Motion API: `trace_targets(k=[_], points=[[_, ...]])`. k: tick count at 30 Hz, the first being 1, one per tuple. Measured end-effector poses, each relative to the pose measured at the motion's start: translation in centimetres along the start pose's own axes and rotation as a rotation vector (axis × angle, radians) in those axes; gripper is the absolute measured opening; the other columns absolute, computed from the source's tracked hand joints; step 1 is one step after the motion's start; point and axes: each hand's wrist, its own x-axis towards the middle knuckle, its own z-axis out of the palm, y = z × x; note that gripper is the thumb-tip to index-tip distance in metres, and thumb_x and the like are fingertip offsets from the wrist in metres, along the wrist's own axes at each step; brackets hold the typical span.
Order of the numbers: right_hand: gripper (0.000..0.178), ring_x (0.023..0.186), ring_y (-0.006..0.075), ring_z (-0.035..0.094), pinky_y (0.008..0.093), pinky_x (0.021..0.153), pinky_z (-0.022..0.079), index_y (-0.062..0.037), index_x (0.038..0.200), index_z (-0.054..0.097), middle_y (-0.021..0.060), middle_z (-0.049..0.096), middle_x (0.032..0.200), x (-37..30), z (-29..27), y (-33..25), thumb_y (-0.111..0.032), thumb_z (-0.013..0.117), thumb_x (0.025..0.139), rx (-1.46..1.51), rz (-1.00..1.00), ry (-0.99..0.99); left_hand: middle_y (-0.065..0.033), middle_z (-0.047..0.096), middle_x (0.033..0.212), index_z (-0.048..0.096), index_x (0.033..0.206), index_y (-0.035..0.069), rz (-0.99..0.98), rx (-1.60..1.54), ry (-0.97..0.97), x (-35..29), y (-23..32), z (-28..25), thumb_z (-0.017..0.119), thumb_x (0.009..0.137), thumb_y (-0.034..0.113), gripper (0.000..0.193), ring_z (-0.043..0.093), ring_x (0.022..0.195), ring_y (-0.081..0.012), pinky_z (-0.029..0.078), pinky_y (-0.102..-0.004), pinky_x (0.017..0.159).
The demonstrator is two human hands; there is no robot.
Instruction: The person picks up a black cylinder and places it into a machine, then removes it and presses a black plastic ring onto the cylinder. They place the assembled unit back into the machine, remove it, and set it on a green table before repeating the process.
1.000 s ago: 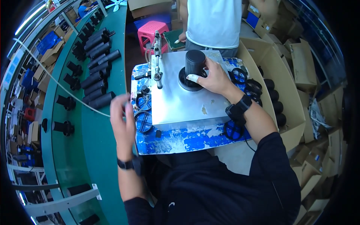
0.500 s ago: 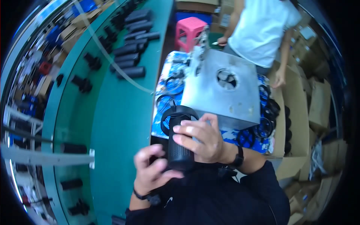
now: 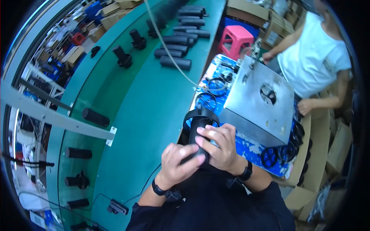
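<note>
Across the green worktop (image 3: 131, 115) on the left, smooth black cylinders (image 3: 95, 116) are laid on their sides, some apparently fitted with ring-shaped ends. Farther right, the left hand (image 3: 178, 163) is partly closed, its thumb and fingers brought to the lower barrel of a black cylindrical housing (image 3: 196, 130); how firmly it is pressed cannot be told. The housing is held before the torso, its broad, thin-walled collar (image 3: 208, 112) turned away. By the right hand (image 3: 220, 148) the barrel is gripped, the fingers curled over it. It is judged light and stiff, probably moulded plastic, somewhat slippery, and best held around mid-barrel, the collar being spared from squeezing. Beyond, a flaking blue tabletop (image 3: 248, 146) is topped by a dull sheet-metal box (image 3: 250, 106), pierced by a round opening (image 3: 268, 94). Rightmost, a stiff-walled cardboard carton (image 3: 323, 129) is seen.
</note>
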Motion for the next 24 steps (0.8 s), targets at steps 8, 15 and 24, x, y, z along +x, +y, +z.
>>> trace_targets(k=[8, 15, 24], points=[[0.033, 0.073, 0.0086, 0.061, 0.0258, 0.066, 0.052, -0.0027, 0.123, 0.072, 0.0051, 0.074, 0.1, -12.5, 3.5, 7.6, -0.009, 0.081, 0.091, 0.677, 0.866, -0.298, -0.0213, 0.065, 0.127, 0.063, 0.135, 0.006, -0.483, 0.483, -0.113, 6.5, -17.3, -9.0, 0.081, 0.091, 0.016, 0.049, 0.066, 0.114, -0.043, 0.057, -0.0461, 0.095], [0.014, 0.066, 0.0094, 0.061, 0.026, 0.063, 0.051, -0.0055, 0.106, 0.078, 0.0034, 0.071, 0.087, -15.7, 3.8, 7.9, -0.009, 0.078, 0.093, 0.54, 0.839, -0.184, -0.021, 0.063, 0.136, 0.055, 0.144, 0.015, -0.905, 0.916, -0.022, 4.0, -37.9, -18.5, 0.075, 0.096, 0.028, 0.054, 0.063, 0.124, -0.0451, 0.054, -0.0552, 0.1], [0.011, 0.063, 0.0061, 0.061, 0.0246, 0.059, 0.049, -0.008, 0.105, 0.08, 0.0015, 0.072, 0.086, -15.9, 3.6, 8.4, -0.014, 0.08, 0.096, 0.538, 0.842, -0.163, -0.013, 0.037, 0.172, 0.038, 0.167, 0.028, -1.1, 1.266, -0.204, 4.7, -35.0, -17.6, 0.074, 0.096, 0.049, 0.082, 0.047, 0.147, -0.0397, 0.036, -0.0619, 0.117]])
